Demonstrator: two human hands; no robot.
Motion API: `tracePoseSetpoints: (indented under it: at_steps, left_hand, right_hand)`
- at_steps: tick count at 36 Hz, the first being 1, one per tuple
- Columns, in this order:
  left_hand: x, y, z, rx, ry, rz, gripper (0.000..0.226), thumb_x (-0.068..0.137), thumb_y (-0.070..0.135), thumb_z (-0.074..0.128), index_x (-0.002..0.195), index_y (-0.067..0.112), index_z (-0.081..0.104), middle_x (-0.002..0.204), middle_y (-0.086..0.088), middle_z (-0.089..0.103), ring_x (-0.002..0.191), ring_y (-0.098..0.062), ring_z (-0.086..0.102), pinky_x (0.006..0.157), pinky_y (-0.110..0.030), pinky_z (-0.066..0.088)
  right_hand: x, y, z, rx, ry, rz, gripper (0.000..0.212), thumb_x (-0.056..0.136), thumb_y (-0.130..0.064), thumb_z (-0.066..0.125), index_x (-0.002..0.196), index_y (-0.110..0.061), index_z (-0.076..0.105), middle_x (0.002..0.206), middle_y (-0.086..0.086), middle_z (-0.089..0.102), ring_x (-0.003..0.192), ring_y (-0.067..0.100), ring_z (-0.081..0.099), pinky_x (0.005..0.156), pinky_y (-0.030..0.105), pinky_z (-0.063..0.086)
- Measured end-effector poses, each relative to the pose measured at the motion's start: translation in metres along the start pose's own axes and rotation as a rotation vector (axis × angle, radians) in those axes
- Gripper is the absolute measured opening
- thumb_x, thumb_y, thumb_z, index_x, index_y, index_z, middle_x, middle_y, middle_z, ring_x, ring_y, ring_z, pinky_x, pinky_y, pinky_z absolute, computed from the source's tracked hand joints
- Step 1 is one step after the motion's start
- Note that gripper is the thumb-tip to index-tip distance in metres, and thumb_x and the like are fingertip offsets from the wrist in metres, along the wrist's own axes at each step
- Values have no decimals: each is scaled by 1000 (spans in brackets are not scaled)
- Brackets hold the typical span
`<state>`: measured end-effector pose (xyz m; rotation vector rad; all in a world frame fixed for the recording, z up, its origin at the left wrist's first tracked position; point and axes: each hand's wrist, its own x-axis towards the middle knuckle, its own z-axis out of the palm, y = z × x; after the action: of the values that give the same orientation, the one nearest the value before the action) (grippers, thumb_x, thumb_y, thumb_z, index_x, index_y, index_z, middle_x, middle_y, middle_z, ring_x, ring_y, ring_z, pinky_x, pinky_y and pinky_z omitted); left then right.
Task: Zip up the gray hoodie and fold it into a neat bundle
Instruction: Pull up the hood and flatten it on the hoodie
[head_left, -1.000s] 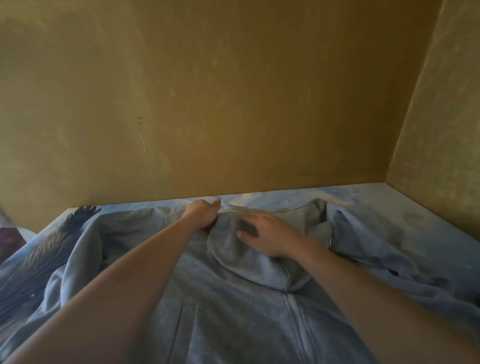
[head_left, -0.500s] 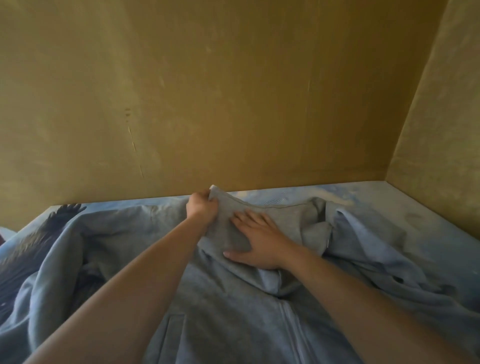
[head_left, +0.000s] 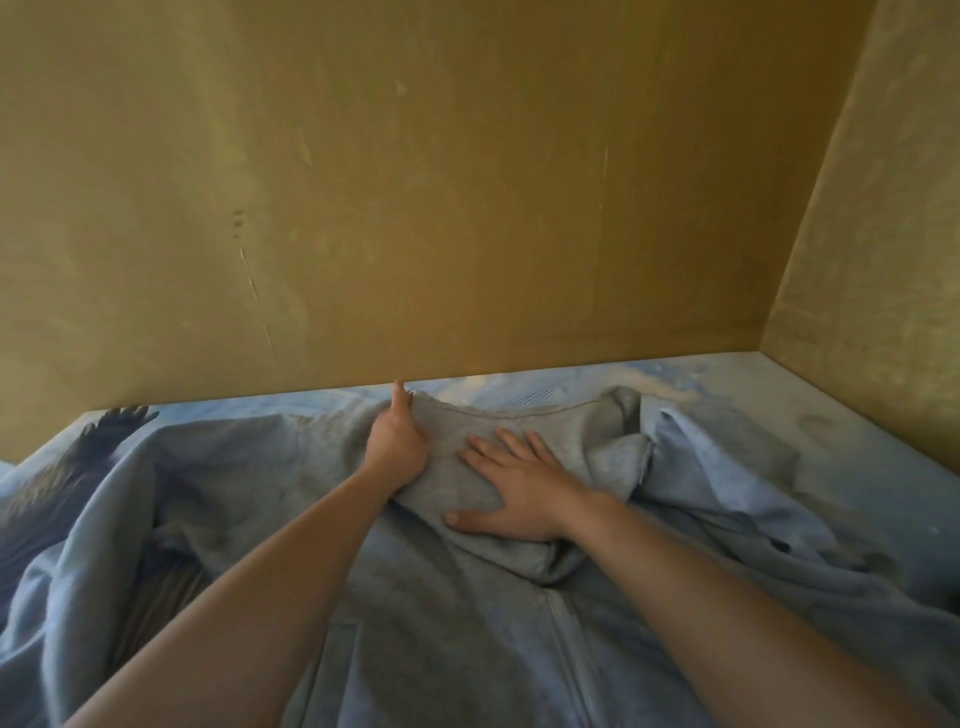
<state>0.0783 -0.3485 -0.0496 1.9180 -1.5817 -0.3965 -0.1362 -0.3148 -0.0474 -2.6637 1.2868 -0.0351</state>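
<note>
1. While the gray hoodie (head_left: 447, 613) lies spread on the bed (head_left: 810, 410), zipper closed, its hood (head_left: 519, 441) is folded down.
2. Left hand (head_left: 397, 441) pinches the hood's edge.
3. Right hand (head_left: 519, 486) presses flat on the hood, fingers splayed.

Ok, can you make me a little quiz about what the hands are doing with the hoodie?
1. True or false: the right hand lies flat, fingers spread, on the hood.
2. Which hand pinches the hood's edge? A) left hand B) right hand
3. Fill in: the gray hoodie lies on a ____ with a blue printed cover.

Key: 1 true; 2 A; 3 bed
</note>
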Motion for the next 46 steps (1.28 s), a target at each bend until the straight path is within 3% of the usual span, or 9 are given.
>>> tracePoseSetpoints:
  at_steps: [6,11,17,22,24,28,34,40,46]
  left_hand:
    - [-11,24,-5,445,231,102,42,99,18,46,141,14,43,138,-9,54,131,-31,49,106,-45,37]
    - [-17,58,-2,459,257,236,39,95,18,53,134,17,51,132,-6,57,125,-29,53,103,-42,36]
    - [-32,102,19,402,206,397,34,97,23,53,129,17,57,128,-5,62,122,-28,56,101,-43,38]
    - [-47,132,47,362,95,537,34,99,26,50,131,18,58,131,-1,62,126,-25,54,105,-41,35]
    - [-51,140,57,369,38,567,33,101,29,48,130,18,58,131,-2,61,125,-25,54,105,-41,36]
    - [-60,154,77,409,-73,568,37,105,36,40,132,17,56,134,-5,59,127,-28,53,106,-44,36]
    - [-68,150,92,406,-240,477,60,107,55,26,155,20,36,162,-3,37,149,-25,32,120,-54,21]
    - [-67,140,96,451,-286,502,73,104,64,13,164,22,14,171,1,18,157,-18,12,125,-55,9]
    - [-67,138,99,480,-300,483,78,101,69,10,165,26,5,173,4,9,159,-20,4,125,-57,2]
  right_hand:
    - [-5,-3,-16,14,100,14,88,94,-80,28,163,-24,23,172,-3,17,159,18,7,127,49,2]
    - [-20,17,-38,-36,247,47,64,108,-54,25,155,-12,40,163,10,37,152,24,29,124,43,16]
    - [-56,56,-46,-70,273,132,51,111,-35,29,151,-6,43,160,17,39,149,31,33,123,43,23]
    - [-91,86,-42,-178,255,148,37,105,-25,42,132,-5,55,136,16,57,120,36,56,103,47,43]
    - [-100,97,-40,-223,192,164,49,105,-35,35,139,-4,52,144,15,53,131,33,50,111,44,39]
    - [-115,118,-40,-292,116,254,100,87,-69,-3,159,-9,30,165,14,31,155,28,20,127,43,17]
    - [-137,154,-55,-454,-35,405,87,101,-66,34,164,-12,9,172,9,10,159,29,-3,128,46,9]
    - [-145,180,-57,-509,-124,548,70,106,-57,22,164,-18,14,174,2,2,159,31,-10,126,56,-5]
    - [-146,187,-60,-412,-160,672,80,100,-69,9,164,-22,18,174,-4,0,159,28,-9,124,57,-4]
